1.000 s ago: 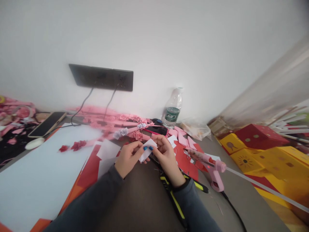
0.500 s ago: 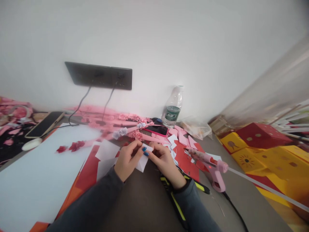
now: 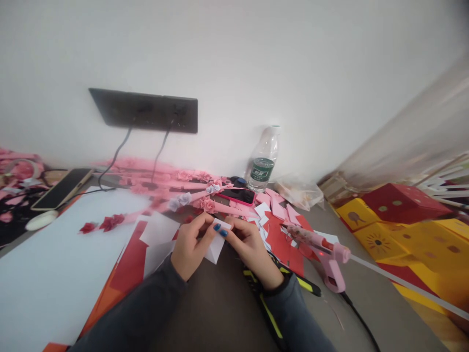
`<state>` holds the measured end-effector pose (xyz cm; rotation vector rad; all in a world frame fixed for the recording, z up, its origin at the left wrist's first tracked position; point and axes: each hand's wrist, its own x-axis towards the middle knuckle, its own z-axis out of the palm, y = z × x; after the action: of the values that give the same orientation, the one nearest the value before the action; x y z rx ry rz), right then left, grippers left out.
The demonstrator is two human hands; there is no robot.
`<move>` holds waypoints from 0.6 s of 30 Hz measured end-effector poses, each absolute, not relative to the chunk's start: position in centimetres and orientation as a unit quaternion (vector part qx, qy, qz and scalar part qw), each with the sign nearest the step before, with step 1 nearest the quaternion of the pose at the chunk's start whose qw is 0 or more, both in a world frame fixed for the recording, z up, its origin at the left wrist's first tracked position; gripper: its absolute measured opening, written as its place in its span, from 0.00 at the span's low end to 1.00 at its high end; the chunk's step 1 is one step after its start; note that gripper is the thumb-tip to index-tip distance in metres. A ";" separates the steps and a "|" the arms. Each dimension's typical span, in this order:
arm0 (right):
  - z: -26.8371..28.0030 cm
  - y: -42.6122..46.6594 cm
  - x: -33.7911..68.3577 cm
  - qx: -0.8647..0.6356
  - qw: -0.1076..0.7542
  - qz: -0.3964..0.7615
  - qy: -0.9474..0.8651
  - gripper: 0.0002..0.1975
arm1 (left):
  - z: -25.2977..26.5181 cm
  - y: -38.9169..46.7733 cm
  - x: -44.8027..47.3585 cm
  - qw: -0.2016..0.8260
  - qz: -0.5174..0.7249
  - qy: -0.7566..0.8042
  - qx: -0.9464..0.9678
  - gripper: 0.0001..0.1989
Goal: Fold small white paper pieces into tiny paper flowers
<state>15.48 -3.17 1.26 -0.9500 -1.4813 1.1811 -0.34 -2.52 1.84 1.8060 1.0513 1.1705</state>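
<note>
A small piece of white paper (image 3: 214, 251) is pinched between both hands above the grey table, its lower end hanging to a point. My left hand (image 3: 192, 244) grips its left side with the thumb in front. My right hand (image 3: 252, 247) holds its upper right edge, and the two blue-nailed thumbs almost meet on the paper. The fingers behind the sheet are partly hidden. Beneath my right wrist lie black-and-yellow scissors or cutters (image 3: 270, 313), mostly covered by the arm. Just beyond the hands are pink paper flowers (image 3: 205, 204) on pink stems.
A pink glue gun (image 3: 331, 266) with a lit red light lies to the right, beside red paper scraps (image 3: 280, 239). Behind stand a water bottle (image 3: 262, 168) and a pink-cased phone (image 3: 238, 195). White sheets (image 3: 54, 264) cover the left; yellow boxes (image 3: 384, 239) are at far right.
Both hands keep their pinch on the white paper, with the thumbs shifted only very slightly. The camera view has moved a little.
</note>
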 end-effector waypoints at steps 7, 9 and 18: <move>1.5 -3.2 15.6 -0.385 0.486 0.464 -0.633 0.22 | 1.8 -2.7 -0.4 0.360 0.459 0.405 0.705 0.11; 1.5 -3.2 15.6 -0.387 0.484 0.461 -0.635 0.22 | 1.8 -2.7 -0.4 0.362 0.457 0.406 0.703 0.12; 1.4 -3.2 15.6 -0.383 0.481 0.459 -0.641 0.21 | 1.7 -2.6 -0.5 0.362 0.455 0.405 0.706 0.13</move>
<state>15.59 -3.21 1.40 -0.9343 -1.5644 1.1196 -0.51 -2.65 1.70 1.8181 1.0430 1.1719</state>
